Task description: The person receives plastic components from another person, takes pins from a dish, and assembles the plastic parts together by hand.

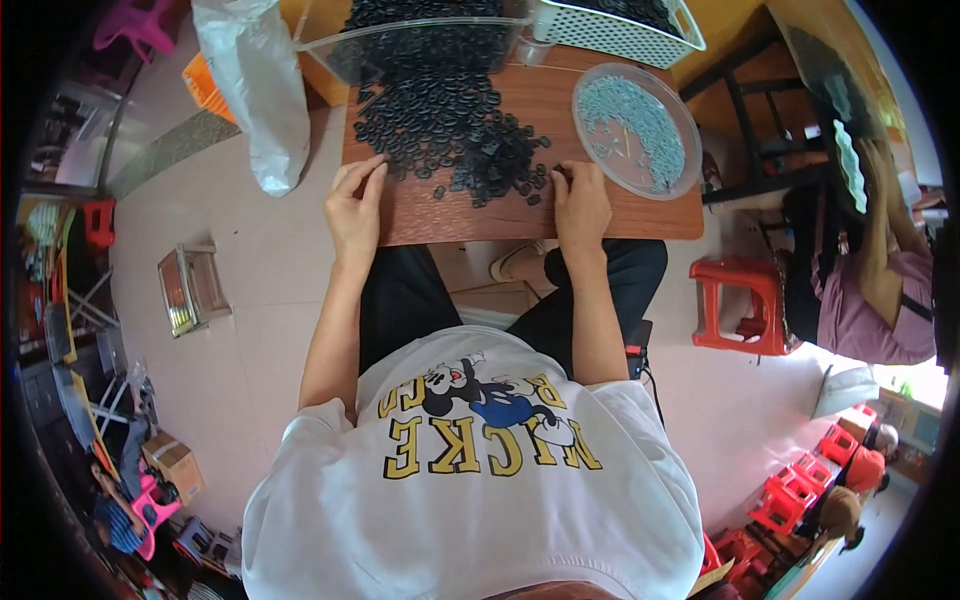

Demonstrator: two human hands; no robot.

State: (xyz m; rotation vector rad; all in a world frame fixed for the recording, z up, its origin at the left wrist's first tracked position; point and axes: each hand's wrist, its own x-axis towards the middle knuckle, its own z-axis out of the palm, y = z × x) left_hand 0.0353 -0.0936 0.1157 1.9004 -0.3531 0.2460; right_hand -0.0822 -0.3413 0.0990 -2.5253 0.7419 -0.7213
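Note:
A large heap of small black ring-like plastic pieces [430, 125] spreads over the brown wooden table [650, 218]. My left hand [354, 210] rests at the heap's left near edge, its thumb and forefinger drawn together. Across from it, my right hand [583, 208] lies just right of the heap, fingers curled in and thumb tip close to the forefinger. Whatever either pinch may hold is too small to make out. Between the hands, a denser clump of black pieces [497, 160] sits on the tabletop. Right of it stands a round clear tub [692, 150] with many small pale-blue pieces.
A clear plastic bin [335, 52] of black pieces stands at the table's far side, beside a white perforated basket [600, 38]. A white sack [262, 110] is left of the table. Right of it are a red stool [735, 290] and another seated person [870, 310].

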